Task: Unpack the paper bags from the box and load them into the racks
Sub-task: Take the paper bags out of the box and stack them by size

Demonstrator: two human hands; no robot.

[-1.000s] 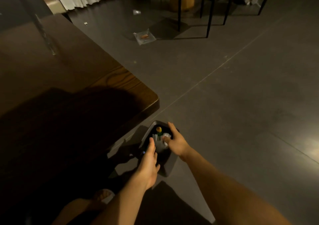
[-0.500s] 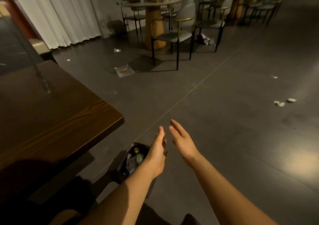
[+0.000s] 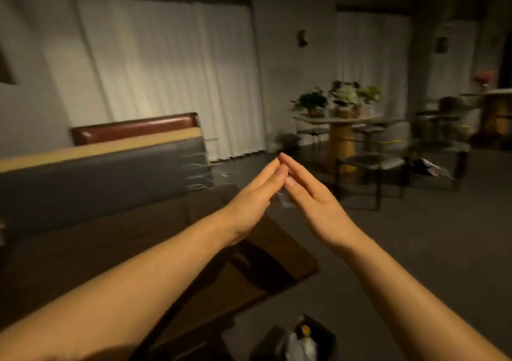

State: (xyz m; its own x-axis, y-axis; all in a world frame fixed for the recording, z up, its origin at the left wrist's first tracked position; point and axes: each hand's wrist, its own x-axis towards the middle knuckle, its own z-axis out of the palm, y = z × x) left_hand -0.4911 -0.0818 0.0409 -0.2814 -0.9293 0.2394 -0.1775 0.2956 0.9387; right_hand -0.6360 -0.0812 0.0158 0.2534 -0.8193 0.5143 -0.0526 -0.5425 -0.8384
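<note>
No paper bags, box or racks appear anywhere in this dim dining room, so the task's things lie out of view and their look cannot be told. The left hand (image 3: pixel 250 208) and right hand (image 3: pixel 318 208) hang raised in mid-air, fingers straight, fingertips (image 3: pixel 279 163) meeting in a peak; neither grip is clamped on anything, though a small pale scrap shows between the palms and cannot be identified. Judged from this, no unpacking step is in hand, and the next move calls for finding the box. Below the grip, a dark bin (image 3: pixel 299 338) of rubbish stands on the floor (image 3: pixel 415 249). Beneath the left forearm runs a wooden desk (image 3: pixel 97 249), a padded bench (image 3: pixel 105 172) behind it. Beyond the fingertips stand white curtains (image 3: pixel 166 69), a round table of potted plants (image 3: pixel 339 102) and dark chairs (image 3: pixel 374 166).
</note>
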